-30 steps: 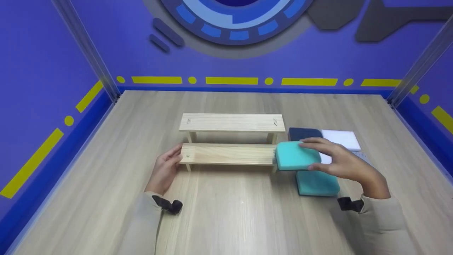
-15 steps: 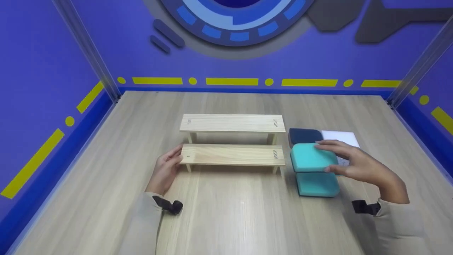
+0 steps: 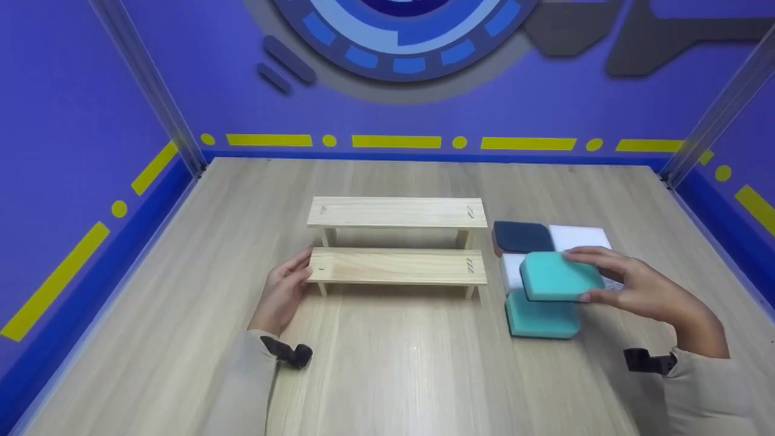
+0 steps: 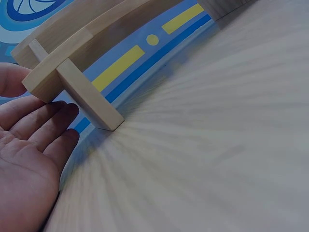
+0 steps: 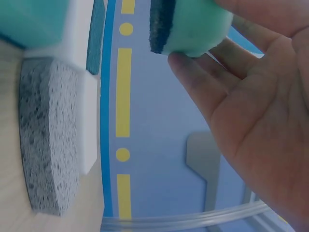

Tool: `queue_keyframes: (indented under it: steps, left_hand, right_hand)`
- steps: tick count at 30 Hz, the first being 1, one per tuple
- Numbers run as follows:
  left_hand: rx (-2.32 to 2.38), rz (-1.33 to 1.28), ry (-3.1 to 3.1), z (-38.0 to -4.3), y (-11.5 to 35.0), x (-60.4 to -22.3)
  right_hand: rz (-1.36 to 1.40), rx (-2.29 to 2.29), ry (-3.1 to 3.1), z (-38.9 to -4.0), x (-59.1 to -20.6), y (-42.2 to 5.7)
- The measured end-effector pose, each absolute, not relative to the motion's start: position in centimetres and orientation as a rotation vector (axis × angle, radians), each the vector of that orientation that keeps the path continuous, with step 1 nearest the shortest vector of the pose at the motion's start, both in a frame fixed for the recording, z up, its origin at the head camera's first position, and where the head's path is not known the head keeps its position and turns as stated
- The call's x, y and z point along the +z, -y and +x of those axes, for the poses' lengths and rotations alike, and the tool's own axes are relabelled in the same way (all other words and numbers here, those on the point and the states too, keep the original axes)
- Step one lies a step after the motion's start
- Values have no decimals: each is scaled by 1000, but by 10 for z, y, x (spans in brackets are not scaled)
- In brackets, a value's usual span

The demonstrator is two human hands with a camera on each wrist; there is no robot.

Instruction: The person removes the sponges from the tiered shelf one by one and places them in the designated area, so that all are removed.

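Observation:
My right hand (image 3: pixel 654 293) pinches a teal sponge (image 3: pixel 560 275) by its right end, thumb at the near side and fingers at the far side. The right wrist view shows it raised, with a dark scouring layer (image 5: pixel 161 24) on its underside. A second teal sponge (image 3: pixel 543 316) lies on the table just below it. My left hand (image 3: pixel 284 290) holds the left end of the front wooden stand (image 3: pixel 396 266). In the left wrist view the thumb (image 4: pixel 12 81) is at the board's edge and the fingers are under it, beside the leg (image 4: pixel 89 94).
Behind the front stand is a similar wooden stand (image 3: pixel 396 212). Right of the stands lie a dark sponge (image 3: pixel 522 237), a white sponge (image 3: pixel 581 237), another white block (image 3: pixel 511 271) and a speckled grey one (image 5: pixel 48 135). Blue panels (image 3: pixel 387 109) wall the wooden table (image 3: pixel 387 363).
My right hand has carried the teal sponge rightward from the front stand's right end to above the other sponges. The left hand has stayed at the stand's left end.

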State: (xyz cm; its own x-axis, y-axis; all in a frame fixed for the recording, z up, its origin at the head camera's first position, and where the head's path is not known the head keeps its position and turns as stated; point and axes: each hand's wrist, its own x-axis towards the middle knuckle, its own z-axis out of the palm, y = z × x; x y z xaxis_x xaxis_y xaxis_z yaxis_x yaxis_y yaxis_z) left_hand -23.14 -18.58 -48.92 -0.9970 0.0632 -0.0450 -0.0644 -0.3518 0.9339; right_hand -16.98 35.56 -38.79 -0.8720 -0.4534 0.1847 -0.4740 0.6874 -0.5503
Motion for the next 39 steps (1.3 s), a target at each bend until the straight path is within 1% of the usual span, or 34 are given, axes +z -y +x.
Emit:
queue_keyframes:
  steps: [4,13,24,39]
  left_hand:
    - [2511,-1,-1740,-231,187,-489]
    - [2511,-20,-1732,-231,187,-490]
    - [2513,-20,-1733,-230,187,-490]
    - [2509,-41,-1728,-231,186,-489]
  right_hand:
    - [765,984,2873,-168,-391,-363]
    - [694,874,2927,-167,-397,-383]
    - [588,884,3009,-162,-404,-409]
    - [509,926,3086,-159,-415,-429]
